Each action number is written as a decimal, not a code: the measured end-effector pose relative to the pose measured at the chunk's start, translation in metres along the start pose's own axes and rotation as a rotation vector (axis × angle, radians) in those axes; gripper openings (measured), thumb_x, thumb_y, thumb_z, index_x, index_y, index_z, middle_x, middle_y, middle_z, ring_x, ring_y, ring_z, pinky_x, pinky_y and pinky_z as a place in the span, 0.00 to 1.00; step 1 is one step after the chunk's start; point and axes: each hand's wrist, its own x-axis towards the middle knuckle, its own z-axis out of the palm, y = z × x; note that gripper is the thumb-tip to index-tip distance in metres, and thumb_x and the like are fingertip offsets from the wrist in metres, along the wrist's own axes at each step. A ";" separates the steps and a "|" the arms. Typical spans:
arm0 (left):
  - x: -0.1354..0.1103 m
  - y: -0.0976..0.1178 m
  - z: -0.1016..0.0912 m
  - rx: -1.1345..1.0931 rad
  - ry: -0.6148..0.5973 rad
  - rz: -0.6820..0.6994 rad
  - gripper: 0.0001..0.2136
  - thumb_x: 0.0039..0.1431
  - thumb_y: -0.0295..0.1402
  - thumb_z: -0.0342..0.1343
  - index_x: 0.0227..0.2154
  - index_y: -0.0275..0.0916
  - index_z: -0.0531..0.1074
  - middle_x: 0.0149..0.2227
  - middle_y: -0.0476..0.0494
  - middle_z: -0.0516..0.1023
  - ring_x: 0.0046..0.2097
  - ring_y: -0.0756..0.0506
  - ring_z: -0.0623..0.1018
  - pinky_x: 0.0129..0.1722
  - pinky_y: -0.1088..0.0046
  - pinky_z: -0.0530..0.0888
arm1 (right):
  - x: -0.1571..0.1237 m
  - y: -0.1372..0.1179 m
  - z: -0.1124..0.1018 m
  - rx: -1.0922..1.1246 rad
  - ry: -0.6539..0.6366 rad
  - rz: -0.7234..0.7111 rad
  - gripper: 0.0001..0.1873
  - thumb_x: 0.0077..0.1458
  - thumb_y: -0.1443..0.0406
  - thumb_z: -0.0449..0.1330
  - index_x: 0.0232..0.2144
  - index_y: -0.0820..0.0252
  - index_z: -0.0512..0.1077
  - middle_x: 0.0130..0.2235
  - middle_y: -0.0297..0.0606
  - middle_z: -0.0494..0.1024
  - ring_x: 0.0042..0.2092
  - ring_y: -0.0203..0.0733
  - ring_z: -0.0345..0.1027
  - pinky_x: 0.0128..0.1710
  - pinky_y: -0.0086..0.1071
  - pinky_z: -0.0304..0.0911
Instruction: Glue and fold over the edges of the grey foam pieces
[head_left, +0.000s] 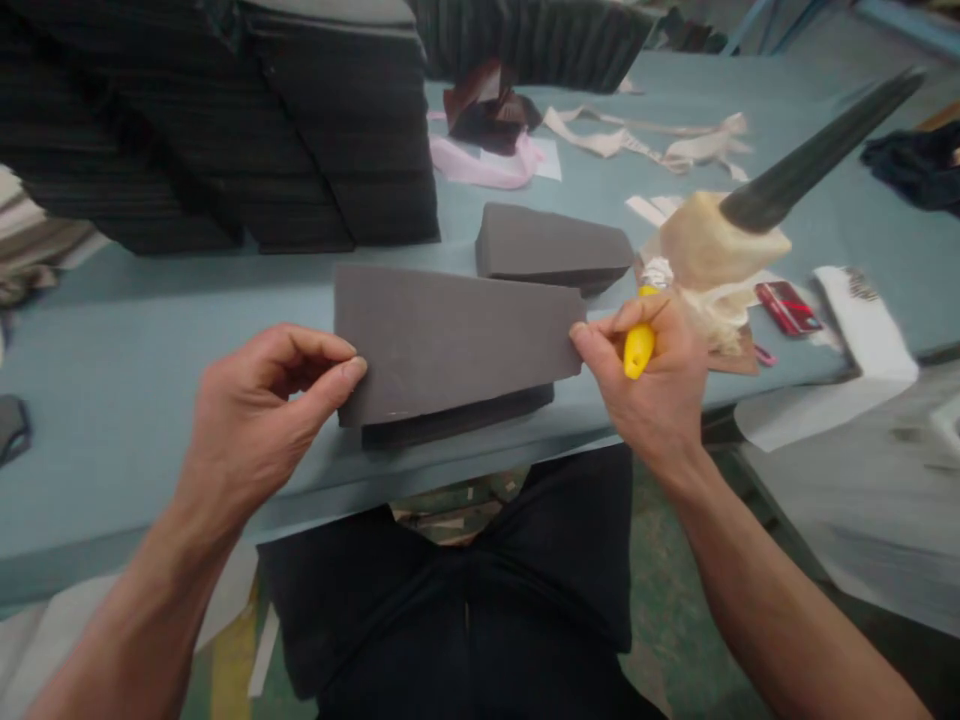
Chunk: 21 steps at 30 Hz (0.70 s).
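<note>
A flat grey tapered fabric piece (450,335) is held up over a low stack of like pieces (457,420) at the near edge of the blue table (112,350). My left hand (259,410) pinches its left edge between thumb and fingers. My right hand (656,375) pinches its right end and also grips a yellow-handled tool (637,345) whose top is wrapped in pale material. A second grey stack (551,245) lies just behind.
Tall piles of dark striped fabric (225,120) fill the back left. A dark cone on a pale padded base (750,215) stands at right, beside a red object (784,305) and white paper (862,320). Cloth strips (652,140) and scraps lie further back.
</note>
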 end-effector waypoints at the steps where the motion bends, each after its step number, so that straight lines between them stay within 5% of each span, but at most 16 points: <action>1: 0.001 -0.003 0.000 -0.006 -0.035 -0.013 0.11 0.54 0.43 0.69 0.35 0.41 0.82 0.31 0.50 0.82 0.30 0.52 0.76 0.31 0.77 0.72 | -0.003 0.006 0.001 -0.002 0.002 0.006 0.15 0.57 0.64 0.71 0.36 0.49 0.66 0.28 0.26 0.77 0.26 0.37 0.70 0.28 0.34 0.68; 7: 0.003 -0.013 -0.001 -0.013 -0.162 -0.074 0.13 0.54 0.43 0.71 0.37 0.40 0.84 0.33 0.46 0.84 0.33 0.49 0.78 0.34 0.75 0.74 | -0.012 0.023 0.005 -0.022 0.005 0.012 0.16 0.54 0.63 0.72 0.34 0.50 0.66 0.27 0.24 0.75 0.25 0.37 0.69 0.27 0.33 0.67; 15: 0.007 -0.037 0.001 -0.198 -0.252 -0.153 0.08 0.56 0.26 0.71 0.39 0.36 0.84 0.32 0.50 0.83 0.29 0.55 0.75 0.31 0.82 0.74 | -0.016 0.019 0.014 -0.054 -0.035 0.007 0.16 0.49 0.69 0.70 0.32 0.51 0.67 0.29 0.27 0.71 0.27 0.35 0.68 0.32 0.34 0.64; 21: 0.003 -0.053 0.001 -0.144 -0.271 -0.221 0.12 0.57 0.31 0.72 0.44 0.34 0.83 0.31 0.55 0.82 0.29 0.58 0.77 0.31 0.86 0.73 | -0.019 0.010 0.016 -0.166 -0.152 0.023 0.19 0.53 0.65 0.69 0.27 0.49 0.59 0.32 0.30 0.63 0.30 0.36 0.67 0.35 0.37 0.66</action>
